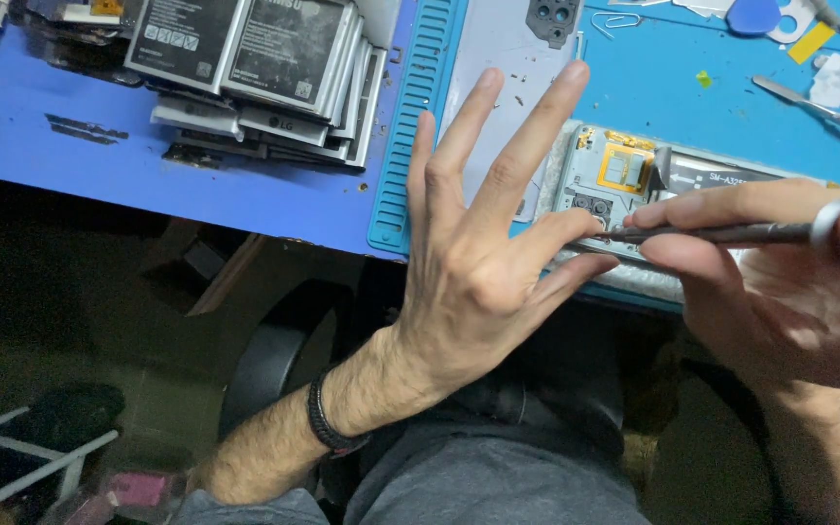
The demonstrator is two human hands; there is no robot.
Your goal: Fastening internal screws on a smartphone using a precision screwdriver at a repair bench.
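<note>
A: What did the right hand point(789, 272) hold?
B: It gripped a thin metal tool point(721, 233), its tip on the opened phone point(614, 185).
A: And the left hand point(478, 262)?
B: Spread open, two fingertips steadying the phone on the blue mat point(673, 87).

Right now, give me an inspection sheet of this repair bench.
Surface: blue silicone work mat on a scuffed blue table.
Job's things: opened grey phone with gold flex part, lying on the mat's near edge; slim dark metal tool, tip at the phone's lower corner.
Clutter: stack of flat grey phone batteries; grey back cover; blue pick; metal tweezers.
Grippers: left hand open, fingers spread, two fingertips pressing the phone; right hand gripping the tool.
Cables: nothing seen.
Surroundings: dark floor, chair parts and white metal bars below.
</note>
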